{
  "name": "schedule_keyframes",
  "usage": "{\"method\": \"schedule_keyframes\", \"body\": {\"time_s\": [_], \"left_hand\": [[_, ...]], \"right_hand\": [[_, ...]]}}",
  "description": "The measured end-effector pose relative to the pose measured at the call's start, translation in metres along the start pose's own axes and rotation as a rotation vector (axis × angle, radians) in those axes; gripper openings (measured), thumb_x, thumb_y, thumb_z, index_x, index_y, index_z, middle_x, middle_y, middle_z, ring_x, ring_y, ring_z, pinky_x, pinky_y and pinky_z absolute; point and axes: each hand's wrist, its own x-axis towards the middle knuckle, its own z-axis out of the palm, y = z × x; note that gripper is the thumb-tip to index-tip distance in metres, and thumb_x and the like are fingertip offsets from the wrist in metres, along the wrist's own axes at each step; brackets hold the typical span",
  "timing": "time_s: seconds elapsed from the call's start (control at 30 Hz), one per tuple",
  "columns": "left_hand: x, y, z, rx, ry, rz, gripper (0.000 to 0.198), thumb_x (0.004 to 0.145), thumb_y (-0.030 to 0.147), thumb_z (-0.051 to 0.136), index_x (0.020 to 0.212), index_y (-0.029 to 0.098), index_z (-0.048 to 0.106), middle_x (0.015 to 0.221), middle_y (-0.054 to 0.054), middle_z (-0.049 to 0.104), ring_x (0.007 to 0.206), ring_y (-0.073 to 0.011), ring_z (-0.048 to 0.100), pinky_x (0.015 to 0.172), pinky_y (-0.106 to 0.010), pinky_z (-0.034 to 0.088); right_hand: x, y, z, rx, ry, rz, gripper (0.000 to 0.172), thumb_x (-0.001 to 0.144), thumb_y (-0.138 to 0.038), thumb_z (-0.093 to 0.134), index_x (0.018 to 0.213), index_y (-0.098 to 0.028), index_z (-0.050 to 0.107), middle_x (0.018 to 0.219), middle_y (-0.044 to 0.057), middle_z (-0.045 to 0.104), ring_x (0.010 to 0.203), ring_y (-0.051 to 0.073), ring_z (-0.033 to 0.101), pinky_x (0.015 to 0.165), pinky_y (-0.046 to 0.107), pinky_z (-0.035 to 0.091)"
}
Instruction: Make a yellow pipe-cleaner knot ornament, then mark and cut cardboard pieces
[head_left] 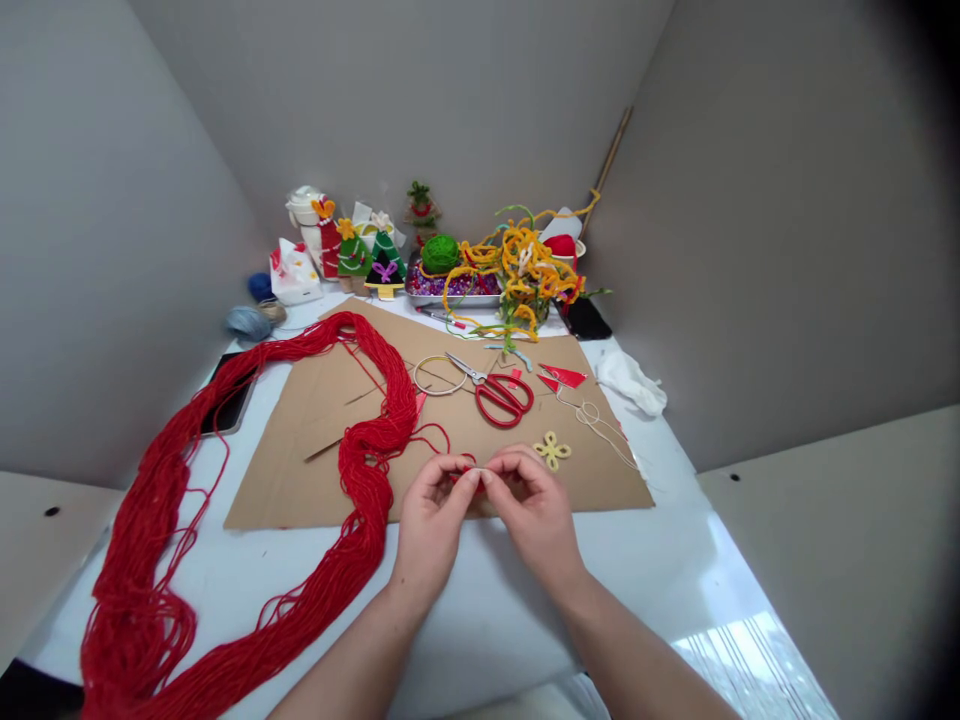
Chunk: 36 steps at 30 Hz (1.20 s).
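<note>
My left hand (pixel 435 500) and my right hand (pixel 531 500) meet over the front edge of a cardboard sheet (pixel 300 490). Thumbs and fingertips are pinched together on red yarn, most of it hidden behind the fingers. A loose strand runs from there toward a big skein of red yarn (pixel 367 490), looped across the left side. Beyond my hands lie scissors with red handles (pixel 504 400), partly spread. A pale yellow flower shape (pixel 552 451) rests just right of my right hand. Near the scissors is a thin round hoop (pixel 439 376).
Red triangular pieces (pixel 562 377) and white thread (pixel 600 425) lie at right, by a crumpled white tissue (pixel 631 382). At the back stand small tree ornaments (pixel 353 250), a bead tray (pixel 465 298) with a green yarn ball (pixel 440 254), and tangled orange yarn (pixel 525 260). Phones lie on both sides.
</note>
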Motion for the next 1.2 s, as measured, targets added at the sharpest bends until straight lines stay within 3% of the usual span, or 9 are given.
{"method": "schedule_keyframes", "body": {"time_s": [0.6, 0.87, 1.2], "left_hand": [[0.002, -0.006, -0.001, 0.032, 0.021, 0.039, 0.013, 0.076, 0.029, 0.065, 0.081, 0.017, 0.063, 0.079, -0.001, 0.065, 0.075, -0.0123, 0.06, 0.071, -0.022, 0.048], [0.0, -0.004, 0.0, 0.135, -0.008, 0.095, 0.014, 0.079, 0.03, 0.062, 0.083, 0.017, 0.061, 0.081, -0.001, 0.063, 0.077, -0.0134, 0.059, 0.073, -0.024, 0.047], [-0.001, -0.004, -0.001, 0.186, 0.048, 0.168, 0.01, 0.08, 0.027, 0.061, 0.078, 0.017, 0.061, 0.078, -0.001, 0.062, 0.076, -0.0134, 0.057, 0.072, -0.023, 0.045]], "right_hand": [[0.004, 0.01, -0.001, 0.063, -0.045, 0.099, 0.008, 0.083, -0.023, 0.055, 0.082, -0.018, 0.061, 0.085, 0.004, 0.058, 0.081, 0.016, 0.056, 0.071, 0.027, 0.045], [0.004, 0.004, -0.001, 0.025, -0.048, 0.107, 0.01, 0.08, -0.024, 0.059, 0.072, -0.018, 0.059, 0.077, 0.002, 0.057, 0.074, 0.015, 0.056, 0.066, 0.026, 0.044], [0.003, 0.002, 0.002, 0.072, -0.07, 0.155, 0.009, 0.078, -0.022, 0.057, 0.071, -0.018, 0.061, 0.076, 0.002, 0.057, 0.071, 0.014, 0.055, 0.064, 0.025, 0.044]]}}
